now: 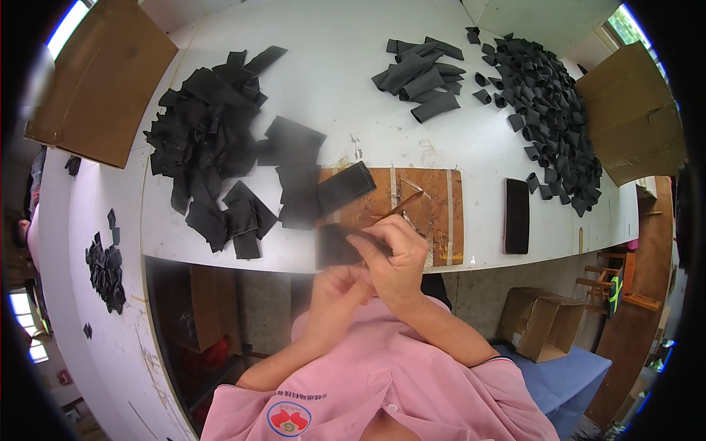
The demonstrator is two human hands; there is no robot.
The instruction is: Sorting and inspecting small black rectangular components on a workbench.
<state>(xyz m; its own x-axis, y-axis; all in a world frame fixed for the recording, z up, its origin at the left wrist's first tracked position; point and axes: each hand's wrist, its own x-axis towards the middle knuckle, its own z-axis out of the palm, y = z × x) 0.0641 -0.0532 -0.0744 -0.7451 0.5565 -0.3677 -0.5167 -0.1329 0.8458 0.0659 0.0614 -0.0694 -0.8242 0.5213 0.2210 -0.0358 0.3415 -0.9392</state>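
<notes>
My right hand [398,257] is closed, thumb and fingers pinched at the edge of a black fabric piece [334,246], slightly blurred, near the table's front edge. A thin, pointed, brownish metal tool [403,206] shows just beyond the knuckles; its other end is hidden, so I cannot tell whether the hand grips it. My left hand [340,294] is close beside the right, nearer my body. Its fingers are pressed together, and what they hold, if anything, is hidden. Another black fabric strip [346,188] lies across the left part of a worn brown board [448,213].
Flat black fabric pieces [209,132] are heaped at left on the white table [331,81]. Black tubes [423,73] lie at the back. Small folded black pieces [544,110] spread at right, near a dark phone [516,217]. Cardboard boxes [103,81] flank the table.
</notes>
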